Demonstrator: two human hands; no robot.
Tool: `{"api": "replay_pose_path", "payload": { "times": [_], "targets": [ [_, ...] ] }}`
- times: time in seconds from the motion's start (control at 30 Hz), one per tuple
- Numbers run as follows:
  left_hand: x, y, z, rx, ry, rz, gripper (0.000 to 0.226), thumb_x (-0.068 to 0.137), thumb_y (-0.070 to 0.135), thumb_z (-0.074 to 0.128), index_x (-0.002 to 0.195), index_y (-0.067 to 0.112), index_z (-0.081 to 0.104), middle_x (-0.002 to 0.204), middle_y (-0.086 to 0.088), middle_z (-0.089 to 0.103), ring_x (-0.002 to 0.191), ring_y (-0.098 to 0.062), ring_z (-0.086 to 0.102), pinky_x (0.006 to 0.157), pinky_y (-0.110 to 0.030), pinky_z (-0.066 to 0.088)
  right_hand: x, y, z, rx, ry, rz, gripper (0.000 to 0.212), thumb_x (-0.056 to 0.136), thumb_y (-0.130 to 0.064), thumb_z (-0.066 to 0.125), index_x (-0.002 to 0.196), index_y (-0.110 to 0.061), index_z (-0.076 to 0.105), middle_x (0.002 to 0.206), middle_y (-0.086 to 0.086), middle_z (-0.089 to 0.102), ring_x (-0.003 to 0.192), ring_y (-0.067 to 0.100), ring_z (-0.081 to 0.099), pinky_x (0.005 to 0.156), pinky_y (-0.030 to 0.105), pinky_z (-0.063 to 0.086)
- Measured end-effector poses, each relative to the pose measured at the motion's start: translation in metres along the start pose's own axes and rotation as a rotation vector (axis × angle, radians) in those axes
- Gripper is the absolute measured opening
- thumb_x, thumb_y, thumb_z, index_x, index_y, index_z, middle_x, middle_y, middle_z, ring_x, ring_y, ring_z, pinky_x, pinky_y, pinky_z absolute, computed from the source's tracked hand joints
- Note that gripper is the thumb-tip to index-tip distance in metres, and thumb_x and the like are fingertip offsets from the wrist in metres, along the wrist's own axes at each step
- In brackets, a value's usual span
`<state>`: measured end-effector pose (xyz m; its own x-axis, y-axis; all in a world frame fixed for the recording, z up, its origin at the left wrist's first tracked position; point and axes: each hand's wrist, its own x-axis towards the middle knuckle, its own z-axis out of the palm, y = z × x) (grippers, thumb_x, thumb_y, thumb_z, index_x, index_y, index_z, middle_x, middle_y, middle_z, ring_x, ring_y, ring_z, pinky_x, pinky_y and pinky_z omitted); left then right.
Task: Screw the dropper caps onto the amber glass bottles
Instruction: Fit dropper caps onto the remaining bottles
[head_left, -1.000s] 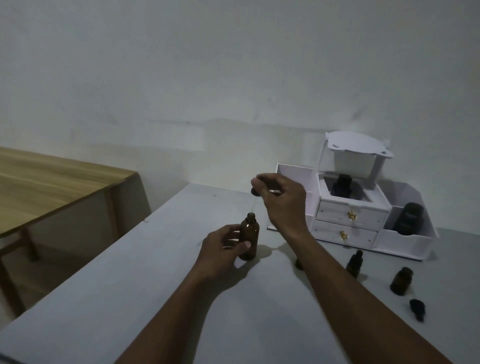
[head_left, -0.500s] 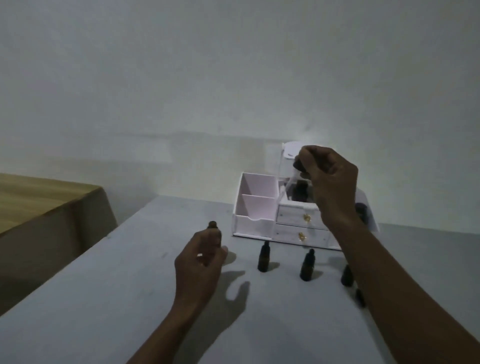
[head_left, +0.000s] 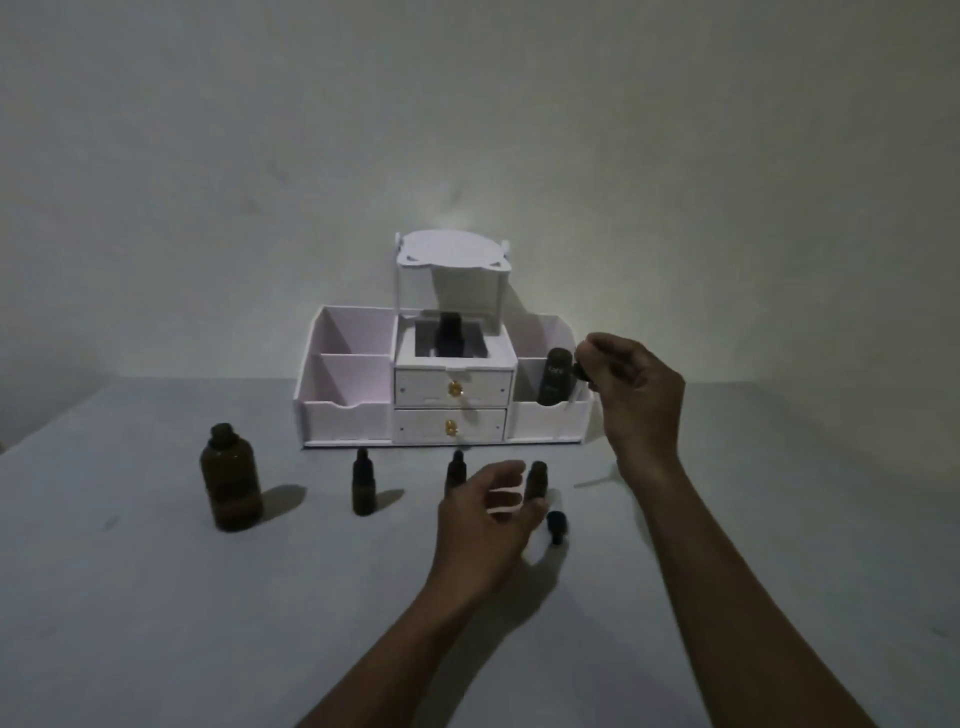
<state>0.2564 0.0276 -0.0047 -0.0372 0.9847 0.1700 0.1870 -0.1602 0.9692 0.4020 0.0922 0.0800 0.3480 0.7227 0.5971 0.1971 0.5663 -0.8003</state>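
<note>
Right hand (head_left: 636, 395) fingers pinched on a dropper cap (head_left: 581, 371), raised at 2 o'clock. Left hand (head_left: 485, 519) fingers apart, reaching for the small uncapped amber bottle (head_left: 537, 479) on the tabletop (head_left: 156, 623). Next probably: grip the bottle, align the pipette with its neck.

Single head-worn wide-angle view, facing forward and slightly down across the grey table (head_left: 156, 623) toward the white organizer (head_left: 447, 410) against the wall (head_left: 467, 130).

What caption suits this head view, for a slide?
Right hand holds a dropper cap; left hand reaches toward a small bottle.
</note>
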Motion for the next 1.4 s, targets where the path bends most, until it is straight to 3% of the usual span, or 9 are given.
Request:
{"api": "replay_pose_path", "payload": {
  "times": [0.17, 0.27, 0.43, 0.53, 0.63, 0.73, 0.9, 1.07, 1.4],
  "targets": [
    [0.020, -0.009, 0.029, -0.113, 0.063, -0.179, 0.059, 0.086, 0.016, 0.077, 0.139, 0.026, 0.053, 0.144, 0.001, 0.051, 0.128, -0.018, 0.050, 0.097, -0.030, 0.042, -0.002, 0.017, 0.001, -0.012, 0.008, 0.029, 0.015, 0.083, -0.022, 0.078, 0.086, -0.035, 0.071, 0.083, -0.016, 0.073, 0.081, 0.003, 0.072, 0.076, 0.020, 0.058],
    [0.028, -0.010, 0.031, -0.133, 0.079, -0.197, 0.063, 0.085, 0.012, 0.078, 0.141, 0.022, 0.051, 0.140, -0.002, 0.053, 0.117, -0.013, 0.051, 0.092, -0.026, 0.040, -0.001, 0.021, 0.003, -0.020, 0.012, 0.040, 0.016, 0.083, -0.024, 0.078, 0.083, -0.037, 0.070, 0.081, -0.018, 0.073, 0.079, 0.002, 0.072, 0.078, 0.024, 0.060],
    [0.034, -0.010, 0.031, -0.163, 0.062, -0.227, 0.063, 0.082, 0.007, 0.080, 0.138, 0.020, 0.055, 0.126, 0.000, 0.058, 0.103, -0.010, 0.054, 0.076, -0.019, 0.047, -0.002, 0.026, 0.005, -0.024, 0.004, 0.058, 0.009, 0.082, -0.025, 0.079, 0.086, -0.032, 0.073, 0.085, -0.007, 0.076, 0.083, 0.011, 0.073, 0.082, 0.038, 0.061],
    [0.034, -0.010, 0.032, -0.146, 0.061, -0.249, 0.064, 0.080, 0.006, 0.082, 0.137, 0.021, 0.056, 0.131, -0.002, 0.060, 0.108, -0.013, 0.056, 0.088, -0.029, 0.051, -0.004, 0.028, 0.007, -0.062, -0.006, 0.060, 0.009, 0.083, -0.026, 0.078, 0.084, -0.033, 0.072, 0.082, -0.011, 0.075, 0.081, 0.009, 0.073, 0.082, 0.041, 0.061],
    [0.035, -0.007, 0.032, -0.094, 0.063, -0.238, 0.061, 0.083, 0.012, 0.080, 0.138, 0.020, 0.055, 0.135, -0.002, 0.059, 0.108, -0.013, 0.056, 0.088, -0.027, 0.047, -0.003, 0.031, 0.008, -0.077, -0.006, 0.079, 0.010, 0.083, -0.028, 0.078, 0.092, -0.024, 0.076, 0.086, -0.006, 0.076, 0.082, 0.011, 0.073, 0.083, 0.041, 0.060],
    [0.034, -0.004, 0.031, -0.028, 0.062, -0.209, 0.057, 0.085, 0.014, 0.078, 0.138, 0.018, 0.056, 0.136, -0.001, 0.060, 0.105, -0.009, 0.054, 0.096, -0.030, 0.046, -0.003, 0.033, 0.010, -0.117, -0.013, 0.089, 0.016, 0.083, -0.030, 0.077, 0.098, -0.022, 0.075, 0.089, -0.006, 0.075, 0.084, 0.009, 0.073, 0.084, 0.039, 0.060],
    [0.033, 0.000, 0.029, 0.047, 0.055, -0.199, 0.051, 0.086, 0.013, 0.076, 0.135, 0.017, 0.059, 0.134, -0.001, 0.062, 0.118, -0.017, 0.059, 0.104, -0.033, 0.044, -0.006, 0.035, 0.013, -0.175, -0.027, 0.072, 0.022, 0.084, -0.031, 0.076, 0.103, -0.019, 0.076, 0.095, -0.005, 0.076, 0.087, 0.007, 0.071, 0.086, 0.034, 0.060],
    [0.031, 0.002, 0.028, 0.073, 0.046, -0.191, 0.050, 0.089, 0.011, 0.072, 0.137, 0.015, 0.057, 0.135, -0.001, 0.061, 0.120, -0.017, 0.059, 0.103, -0.030, 0.044, -0.008, 0.036, 0.014, -0.228, -0.019, 0.059, 0.025, 0.085, -0.033, 0.074, 0.105, -0.018, 0.075, 0.098, -0.004, 0.075, 0.088, 0.007, 0.070, 0.086, 0.026, 0.057],
    [0.030, 0.004, 0.025, 0.118, 0.024, -0.154, 0.046, 0.090, 0.013, 0.071, 0.135, 0.015, 0.060, 0.135, -0.001, 0.062, 0.120, -0.017, 0.060, 0.104, -0.029, 0.044, -0.008, 0.035, 0.016, -0.265, -0.017, 0.025, 0.017, 0.085, -0.028, 0.074, 0.095, -0.015, 0.076, 0.085, -0.008, 0.072, 0.076, 0.003, 0.067, 0.075, 0.010, 0.048]
  ]
}}
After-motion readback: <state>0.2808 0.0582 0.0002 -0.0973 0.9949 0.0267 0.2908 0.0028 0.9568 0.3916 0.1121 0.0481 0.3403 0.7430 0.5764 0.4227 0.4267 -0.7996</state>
